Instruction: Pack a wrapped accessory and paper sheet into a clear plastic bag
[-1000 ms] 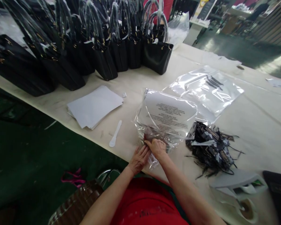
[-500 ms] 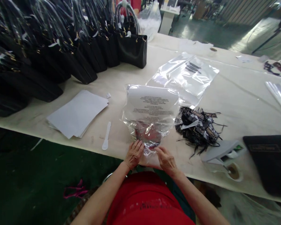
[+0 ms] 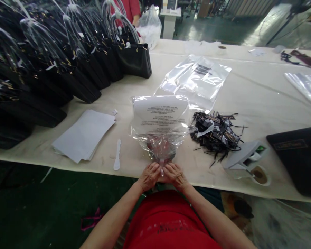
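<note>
A clear plastic bag [image 3: 162,116] printed with dark text lies in front of me, its near end drawn in to a narrow bunch at the table's front edge. Something dark reddish [image 3: 160,145] shows through its lower part; I cannot make out what it is. My left hand [image 3: 149,175] is closed on the bunched plastic from one side. Close against it, my right hand [image 3: 175,175] pinches the same end from the other side. The fingertips nearly meet, and a small twist of film sticks out between them.
Black handbags [image 3: 133,60] with wrapped handles crowd the left. White sheets [image 3: 85,135] and a white plastic knife-like tool [image 3: 117,155] lie nearer. Black tags [image 3: 216,133], a tape dispenser [image 3: 245,159] and a black panel [image 3: 298,155] are right; clear bags [image 3: 194,79] lie behind. Across the table stands a person [image 3: 126,12].
My hands have come together at the bag's near end, the right one moving left. The plastic there is now gathered more narrowly. The camera view has shifted slightly.
</note>
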A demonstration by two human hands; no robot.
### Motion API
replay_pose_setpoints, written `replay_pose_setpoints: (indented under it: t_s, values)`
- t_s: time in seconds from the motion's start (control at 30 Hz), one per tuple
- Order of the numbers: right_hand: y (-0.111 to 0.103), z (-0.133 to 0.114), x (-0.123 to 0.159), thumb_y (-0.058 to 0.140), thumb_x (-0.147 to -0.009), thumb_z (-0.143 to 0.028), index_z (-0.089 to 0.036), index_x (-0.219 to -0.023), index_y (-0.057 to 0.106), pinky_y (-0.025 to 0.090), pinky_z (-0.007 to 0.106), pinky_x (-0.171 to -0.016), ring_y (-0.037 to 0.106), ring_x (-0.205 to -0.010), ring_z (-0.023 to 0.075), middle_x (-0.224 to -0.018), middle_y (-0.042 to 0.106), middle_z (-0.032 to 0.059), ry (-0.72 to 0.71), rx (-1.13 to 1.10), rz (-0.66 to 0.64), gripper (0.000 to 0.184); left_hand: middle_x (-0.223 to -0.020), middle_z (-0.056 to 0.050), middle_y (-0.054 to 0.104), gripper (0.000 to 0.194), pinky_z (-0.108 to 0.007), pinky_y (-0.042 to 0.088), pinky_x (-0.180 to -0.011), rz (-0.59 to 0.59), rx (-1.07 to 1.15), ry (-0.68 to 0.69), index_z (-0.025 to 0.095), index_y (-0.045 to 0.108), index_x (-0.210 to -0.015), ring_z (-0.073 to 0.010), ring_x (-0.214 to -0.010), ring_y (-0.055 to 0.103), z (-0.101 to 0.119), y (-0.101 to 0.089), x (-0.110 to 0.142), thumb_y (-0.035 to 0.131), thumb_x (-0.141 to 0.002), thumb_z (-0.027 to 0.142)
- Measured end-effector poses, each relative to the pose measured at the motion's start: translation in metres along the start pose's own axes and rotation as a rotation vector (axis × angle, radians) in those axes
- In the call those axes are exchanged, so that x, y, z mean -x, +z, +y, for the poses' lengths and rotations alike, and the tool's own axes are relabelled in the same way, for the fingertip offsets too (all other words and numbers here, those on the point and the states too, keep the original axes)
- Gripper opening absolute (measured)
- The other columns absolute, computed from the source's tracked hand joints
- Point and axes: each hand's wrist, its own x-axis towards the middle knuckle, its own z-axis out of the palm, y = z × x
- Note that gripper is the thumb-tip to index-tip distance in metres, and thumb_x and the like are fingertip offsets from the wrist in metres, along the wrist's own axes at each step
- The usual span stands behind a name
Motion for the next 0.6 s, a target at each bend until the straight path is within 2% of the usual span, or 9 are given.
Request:
replay_pose_setpoints:
  t_s: [0.1, 0.2, 0.27, 0.33, 0.4, 0.47, 0.6]
  values:
    - [-0.009, 0.003, -0.022, 0.055, -0.084, -0.013, -0.019, -0.085, 0.066, 0.042, 0.028, -0.077, 0.059, -0.082, 0.0183, -0.084, 0.067, 0.0047, 0.068, -0.032, -0.06, 0.013, -0.095, -0.009, 0.063, 0.027, -0.031, 0.047, -0.079, 0.008, 0.0, -0.132, 0.014, 0.057, -0.101, -0.0193, -0.091, 0.058, -0.001, 0.004, -0.009, 0.042, -0.092, 0.035]
    - [-0.014, 0.005, -0.041, 0.05, -0.088, -0.015, -0.019, -0.082, 0.064, 0.04, 0.024, -0.069, 0.06, -0.076, 0.0166, -0.079, 0.066, 0.0038, 0.228, -0.05, -0.058, 0.016, -0.084, -0.01, 0.063, 0.026, -0.032, 0.045, -0.071, 0.052, -0.059, -0.28, 0.012, 0.055, -0.102, -0.019, -0.078, 0.058, -0.005, 0.016, -0.016, 0.041, -0.094, 0.031]
    - [-0.016, 0.005, -0.049, 0.045, -0.092, -0.019, -0.019, -0.084, 0.063, 0.038, 0.023, -0.064, 0.06, -0.072, 0.0156, -0.079, 0.067, 0.0042, 0.358, -0.057, -0.033, 0.019, -0.088, -0.014, 0.063, 0.026, -0.036, 0.044, -0.076, 0.073, -0.106, -0.321, 0.008, 0.055, -0.105, -0.0219, -0.084, 0.058, -0.005, 0.023, -0.017, 0.04, -0.094, 0.026]
    - [-0.015, 0.005, -0.054, 0.045, -0.093, -0.023, -0.019, -0.084, 0.062, 0.037, 0.022, -0.062, 0.06, -0.069, 0.0147, -0.078, 0.067, 0.0036, 0.467, -0.067, -0.002, 0.02, -0.1, -0.017, 0.062, 0.028, -0.038, 0.041, -0.088, 0.063, -0.13, -0.261, 0.008, 0.054, -0.112, -0.0239, -0.1, 0.056, -0.003, 0.027, -0.015, 0.038, -0.093, 0.021]
    - [-0.013, 0.003, -0.057, 0.047, -0.092, -0.024, -0.019, -0.082, 0.061, 0.037, 0.022, -0.062, 0.059, -0.068, 0.0148, -0.077, 0.066, 0.0032, 0.542, -0.079, 0.035, 0.018, -0.113, -0.014, 0.06, 0.033, -0.037, 0.036, -0.098, 0.026, -0.136, -0.141, 0.012, 0.051, -0.12, -0.0219, -0.115, 0.049, 0.001, 0.028, -0.012, 0.034, -0.092, 0.016]
    - [-0.011, 0.0, -0.061, 0.05, -0.089, -0.024, -0.017, -0.083, 0.06, 0.038, 0.023, -0.062, 0.058, -0.068, 0.0159, -0.08, 0.064, 0.0049, 0.595, -0.084, 0.085, 0.013, -0.121, -0.012, 0.058, 0.039, -0.036, 0.034, -0.101, -0.014, -0.153, -0.062, 0.013, 0.049, -0.125, -0.0208, -0.121, 0.045, 0.005, 0.027, -0.01, 0.031, -0.091, 0.013]
    - [-0.016, -0.006, -0.056, 0.05, -0.085, -0.019, -0.015, -0.09, 0.058, 0.043, 0.026, -0.066, 0.058, -0.075, 0.0176, -0.09, 0.062, 0.0086, 0.611, -0.101, 0.206, 0.011, -0.126, -0.016, 0.055, 0.043, -0.038, 0.035, -0.099, -0.085, -0.208, -0.074, 0.009, 0.046, -0.13, -0.0241, -0.121, 0.045, 0.006, 0.028, -0.013, 0.034, -0.089, 0.012]
